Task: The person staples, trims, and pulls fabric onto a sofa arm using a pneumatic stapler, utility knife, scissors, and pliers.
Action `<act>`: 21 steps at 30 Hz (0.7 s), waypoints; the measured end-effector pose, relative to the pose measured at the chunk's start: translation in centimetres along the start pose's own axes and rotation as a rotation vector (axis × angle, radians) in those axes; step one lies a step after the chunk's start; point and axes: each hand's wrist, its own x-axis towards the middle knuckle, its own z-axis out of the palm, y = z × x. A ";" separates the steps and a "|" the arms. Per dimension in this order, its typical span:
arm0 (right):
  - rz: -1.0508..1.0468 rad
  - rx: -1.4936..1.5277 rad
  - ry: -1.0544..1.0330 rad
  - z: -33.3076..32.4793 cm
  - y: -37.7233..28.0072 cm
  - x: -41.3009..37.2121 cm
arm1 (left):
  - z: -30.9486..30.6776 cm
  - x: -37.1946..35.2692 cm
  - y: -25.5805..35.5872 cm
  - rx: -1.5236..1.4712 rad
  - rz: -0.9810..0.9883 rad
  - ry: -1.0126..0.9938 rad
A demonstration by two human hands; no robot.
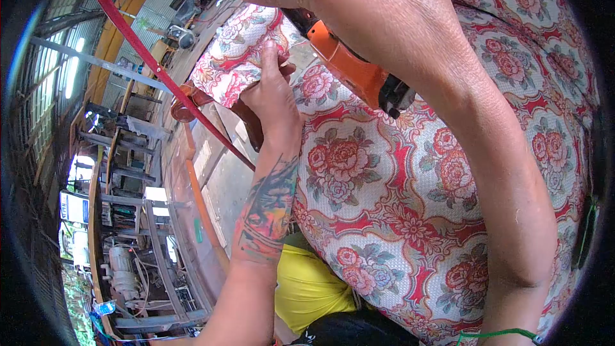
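Note:
My right hand (359, 9) reaches in from the right at the top, its fingers wrapped round an orange and black staple gun (346, 64). The gun's front end is cut off or hidden behind the hand. Flower-patterned upholstery fabric (397, 173), white with red roses, covers the large padded piece below both hands. My left hand (272, 99) grips the fabric's far edge beside a dark brown wooden part (248, 125), thumb pointing up. The fingers of that hand are partly hidden. Past it, the patterned cloth continues over a raised section (237, 48).
A red hose or strap (138, 45) slants across the left side, passing near my left forearm. Beyond it lie the concrete floor (221, 198) and a curved wooden piece (198, 192). A metal rack with a motor (123, 269) stands at lower left. Yellow cloth (307, 288) shows below.

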 end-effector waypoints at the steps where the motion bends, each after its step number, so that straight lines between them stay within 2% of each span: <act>1: -0.083 0.095 -0.045 0.0 0.1 0.0 | 0.0 0.0 -0.1 -0.001 -0.001 -0.001; 5: -0.071 0.004 0.055 0.7 -0.3 -0.1 | -0.2 0.2 -0.2 0.016 -0.083 0.011; 7: 0.106 -0.080 0.045 0.7 -1.3 0.1 | -0.2 0.3 -0.1 0.010 -0.110 -0.002; 11: 0.110 -0.089 0.058 0.3 -0.7 0.1 | 0.2 1.1 -0.2 0.028 -0.085 -0.012; 13: -0.017 0.120 -0.094 -0.2 -0.1 0.3 | 0.4 1.2 0.1 0.057 -0.041 -0.021; 14: -0.021 0.120 -0.095 0.0 -0.4 0.3 | 0.6 1.1 0.4 0.059 -0.113 -0.038; 16: 0.113 -0.014 0.072 0.8 -1.2 0.3 | 0.9 1.2 0.4 0.057 -0.183 -0.058; 18: 0.104 -0.021 0.071 0.6 -0.9 0.5 | 0.8 1.6 -0.6 -0.060 -0.222 -0.213; 21: 0.110 -0.051 0.070 0.3 -1.3 0.4 | 0.8 2.2 -1.4 -0.081 -0.258 -0.258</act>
